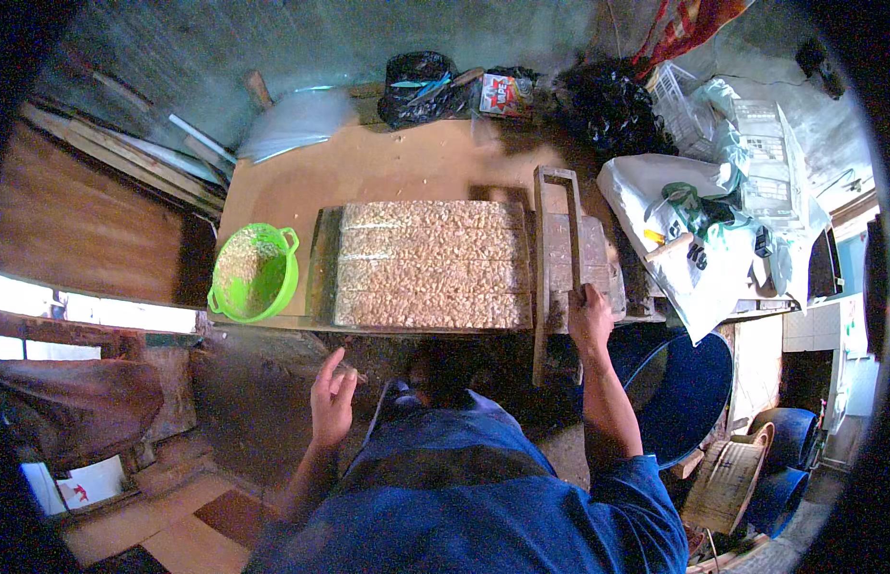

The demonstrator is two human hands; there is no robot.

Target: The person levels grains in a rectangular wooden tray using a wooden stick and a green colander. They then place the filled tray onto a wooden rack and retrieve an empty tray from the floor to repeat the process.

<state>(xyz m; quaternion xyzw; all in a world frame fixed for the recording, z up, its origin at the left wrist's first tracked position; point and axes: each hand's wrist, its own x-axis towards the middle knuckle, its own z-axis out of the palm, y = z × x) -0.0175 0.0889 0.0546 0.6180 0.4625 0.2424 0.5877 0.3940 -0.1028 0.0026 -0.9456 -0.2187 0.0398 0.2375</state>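
Observation:
My right hand is closed around one long side of a narrow rectangular wooden frame, held upright to the view at the right end of wooden boards. Left of the frame lie several rows of pale, chunky, bean-like pieces on a board, close to the table's front edge. Part of the board shows bare at their left. My left hand is raised in front of the table edge, fingers apart, holding nothing. A green plastic colander with similar pale pieces inside stands at the table's left front corner.
Black plastic bags and a printed box lie along the table's back. Clear plastic sheets rest at the back left. A white plastic sack covers the right end. Below it stands a large blue drum.

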